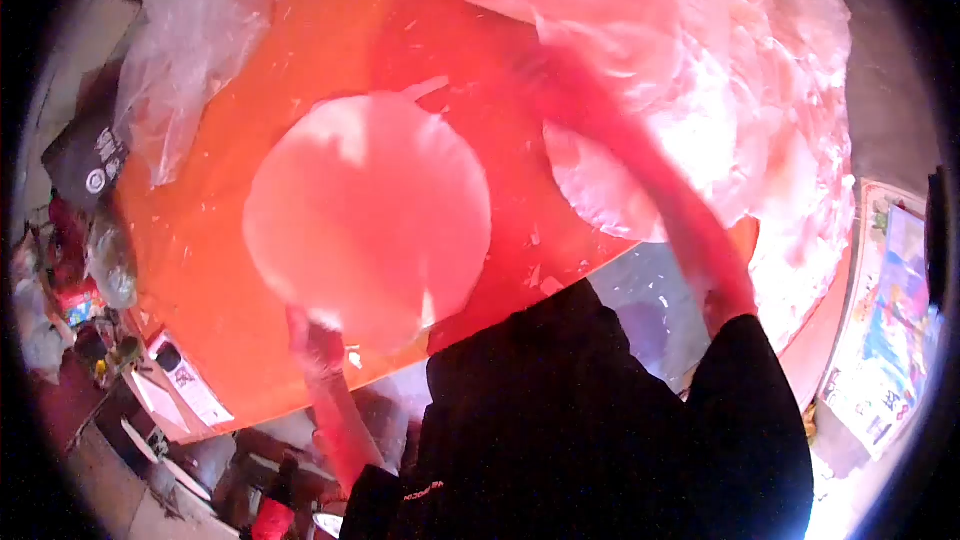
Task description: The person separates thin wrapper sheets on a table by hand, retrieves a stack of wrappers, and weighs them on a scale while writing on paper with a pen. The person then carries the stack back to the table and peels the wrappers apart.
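Observation:
A pale, thin round sheet [370, 210] lies over the orange tabletop, under strong pink-red light. My left hand [318, 348] is at its lower left edge, with the fingers closed at the rim and the fingertips partly hidden. My right arm stretches forward across the table, and my right hand [540, 75] is at the left side of a large heap of similar thin sheets [720, 90]. Red glare and blur hide the right fingers, so I cannot tell whether they hold anything. One sheet of the heap [600, 180] sticks out below my right forearm.
Small pale scraps are scattered on the orange table [210, 270]. A clear plastic bag [190, 50] hangs over its far left edge, near a black bag [85, 155]. A phone-like box [190, 380] sits at the left corner. A colourful printed sheet [885, 320] is at the right.

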A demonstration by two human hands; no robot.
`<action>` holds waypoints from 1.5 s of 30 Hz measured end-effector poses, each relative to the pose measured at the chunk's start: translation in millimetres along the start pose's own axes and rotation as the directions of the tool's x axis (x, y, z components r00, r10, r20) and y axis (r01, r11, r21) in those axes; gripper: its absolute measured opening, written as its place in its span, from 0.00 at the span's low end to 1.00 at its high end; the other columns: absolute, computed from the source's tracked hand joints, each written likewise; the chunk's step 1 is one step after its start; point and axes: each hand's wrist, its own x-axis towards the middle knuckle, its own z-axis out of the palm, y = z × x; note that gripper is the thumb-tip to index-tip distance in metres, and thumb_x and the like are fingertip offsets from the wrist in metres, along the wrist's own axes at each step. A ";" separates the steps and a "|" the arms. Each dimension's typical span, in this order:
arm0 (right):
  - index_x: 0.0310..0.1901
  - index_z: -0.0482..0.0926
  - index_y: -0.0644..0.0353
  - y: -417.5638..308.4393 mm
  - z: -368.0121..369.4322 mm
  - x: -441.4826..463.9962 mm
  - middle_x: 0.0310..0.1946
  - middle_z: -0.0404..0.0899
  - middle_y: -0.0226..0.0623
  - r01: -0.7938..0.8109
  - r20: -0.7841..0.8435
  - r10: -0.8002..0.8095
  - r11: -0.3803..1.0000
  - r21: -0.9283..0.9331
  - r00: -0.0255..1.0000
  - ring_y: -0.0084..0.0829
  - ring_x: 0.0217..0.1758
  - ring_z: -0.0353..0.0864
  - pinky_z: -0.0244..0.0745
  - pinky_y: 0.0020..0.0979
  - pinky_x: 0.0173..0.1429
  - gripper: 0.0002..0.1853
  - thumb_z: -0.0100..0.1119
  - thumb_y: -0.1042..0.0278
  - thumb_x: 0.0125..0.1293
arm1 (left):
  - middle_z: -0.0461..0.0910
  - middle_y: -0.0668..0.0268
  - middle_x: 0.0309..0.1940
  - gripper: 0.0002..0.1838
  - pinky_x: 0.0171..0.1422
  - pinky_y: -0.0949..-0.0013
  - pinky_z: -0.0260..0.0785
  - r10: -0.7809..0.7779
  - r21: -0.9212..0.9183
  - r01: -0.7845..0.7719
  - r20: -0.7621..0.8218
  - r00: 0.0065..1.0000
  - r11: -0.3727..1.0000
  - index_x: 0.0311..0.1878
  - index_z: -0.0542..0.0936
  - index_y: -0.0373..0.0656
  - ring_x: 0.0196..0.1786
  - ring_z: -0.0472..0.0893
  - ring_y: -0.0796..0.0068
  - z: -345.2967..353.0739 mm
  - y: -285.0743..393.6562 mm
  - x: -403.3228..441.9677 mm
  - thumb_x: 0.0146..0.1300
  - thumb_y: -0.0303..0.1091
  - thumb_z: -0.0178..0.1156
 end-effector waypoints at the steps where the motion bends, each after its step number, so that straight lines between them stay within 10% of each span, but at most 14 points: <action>1: 0.47 0.79 0.59 -30.9 35.4 -29.0 0.38 0.81 0.45 0.016 0.279 -0.095 0.962 0.271 0.956 0.40 0.42 0.81 0.76 0.39 0.45 0.27 0.67 0.47 0.51 | 0.72 0.68 0.50 0.28 0.51 0.71 0.66 0.024 0.118 -0.027 0.023 0.999 0.993 0.62 0.66 0.40 0.50 0.73 0.75 6.7 -3.0 3.4 0.59 0.37 0.60; 5: 0.46 0.79 0.61 -112.5 92.5 -108.0 0.34 0.82 0.49 0.127 0.455 -0.450 0.804 0.582 0.768 0.50 0.40 0.81 0.76 0.43 0.47 0.29 0.67 0.46 0.49 | 0.74 0.69 0.46 0.27 0.50 0.74 0.65 0.064 0.327 -0.077 0.050 0.997 0.942 0.58 0.69 0.39 0.46 0.73 0.80 27.2 -9.3 10.8 0.56 0.33 0.65; 13: 0.40 0.79 0.61 -124.0 84.2 -104.2 0.29 0.80 0.43 -0.296 0.621 -0.211 0.735 0.610 0.755 0.36 0.31 0.81 0.74 0.32 0.38 0.10 0.60 0.69 0.56 | 0.74 0.66 0.51 0.28 0.56 0.69 0.65 0.095 0.280 -0.053 -0.136 0.986 0.959 0.60 0.68 0.39 0.52 0.73 0.73 26.4 -7.7 9.8 0.57 0.33 0.63; 16: 0.44 0.78 0.62 -139.1 97.4 -117.7 0.31 0.79 0.47 -0.136 0.515 -0.317 0.736 0.663 0.796 0.42 0.33 0.80 0.74 0.37 0.38 0.17 0.62 0.62 0.55 | 0.72 0.65 0.53 0.29 0.59 0.68 0.63 0.165 0.428 -0.056 -0.224 0.960 0.902 0.61 0.67 0.37 0.54 0.71 0.73 12.4 -8.9 10.3 0.55 0.30 0.64; 20: 0.42 0.74 0.65 -157.1 102.8 -130.2 0.32 0.78 0.51 0.211 0.593 -0.350 0.933 0.292 0.725 0.50 0.34 0.80 0.74 0.50 0.37 0.25 0.61 0.50 0.51 | 0.71 0.60 0.56 0.29 0.57 0.67 0.67 0.100 0.354 0.005 -0.278 0.955 0.935 0.62 0.66 0.37 0.56 0.71 0.70 -21.8 -26.8 13.5 0.56 0.27 0.63; 23: 0.26 0.75 0.63 -144.9 116.7 -119.1 0.21 0.75 0.46 0.203 0.537 -0.376 0.913 0.355 0.755 0.45 0.25 0.78 0.71 0.42 0.29 0.11 0.58 0.62 0.53 | 0.76 0.59 0.48 0.23 0.53 0.65 0.73 0.035 0.265 0.048 -0.298 0.954 0.963 0.57 0.71 0.31 0.47 0.78 0.66 2.0 -7.9 7.5 0.57 0.25 0.60; 27: 0.34 0.80 0.57 -111.7 92.0 -58.3 0.31 0.81 0.42 -0.244 0.633 -0.215 0.795 0.556 0.744 0.41 0.37 0.81 0.73 0.49 0.42 0.13 0.61 0.57 0.52 | 0.74 0.60 0.52 0.27 0.55 0.63 0.73 0.040 0.143 0.000 -0.278 0.960 0.990 0.62 0.66 0.33 0.52 0.76 0.67 -39.4 -7.1 -1.5 0.57 0.23 0.59; 32: 0.40 0.78 0.57 -12.7 11.4 83.8 0.33 0.80 0.42 -0.162 0.417 -0.162 0.750 0.641 0.895 0.41 0.40 0.80 0.73 0.47 0.46 0.16 0.62 0.56 0.53 | 0.70 0.59 0.56 0.31 0.59 0.61 0.71 -0.021 -0.002 0.021 -0.178 0.984 1.000 0.66 0.61 0.38 0.57 0.73 0.65 -73.3 -11.8 -1.6 0.58 0.23 0.58; 36: 0.44 0.76 0.58 67.4 -67.3 171.5 0.35 0.80 0.43 -0.060 0.222 -0.041 0.901 0.430 0.974 0.42 0.42 0.79 0.72 0.45 0.48 0.19 0.62 0.56 0.54 | 0.66 0.57 0.62 0.32 0.64 0.59 0.65 -0.099 -0.044 0.093 -0.156 0.983 0.995 0.67 0.59 0.34 0.62 0.69 0.62 -62.2 -13.3 9.4 0.60 0.28 0.55; 42: 0.50 0.74 0.58 158.0 -80.6 166.6 0.38 0.79 0.44 -0.162 -0.151 0.107 0.892 -0.421 0.983 0.42 0.46 0.78 0.72 0.42 0.52 0.23 0.63 0.56 0.55 | 0.63 0.56 0.66 0.32 0.68 0.59 0.61 -0.088 -0.062 0.082 -0.092 0.992 0.995 0.67 0.59 0.30 0.65 0.67 0.61 -55.7 -16.3 13.5 0.60 0.29 0.53; 45: 0.53 0.73 0.58 111.1 -19.5 107.2 0.39 0.79 0.44 -0.167 -0.129 0.142 0.965 -0.204 0.981 0.43 0.48 0.78 0.71 0.41 0.54 0.26 0.63 0.55 0.55 | 0.65 0.56 0.65 0.32 0.67 0.59 0.62 -0.113 -0.108 0.103 -0.089 0.990 0.989 0.67 0.60 0.31 0.64 0.68 0.60 -50.4 -15.9 13.3 0.60 0.29 0.53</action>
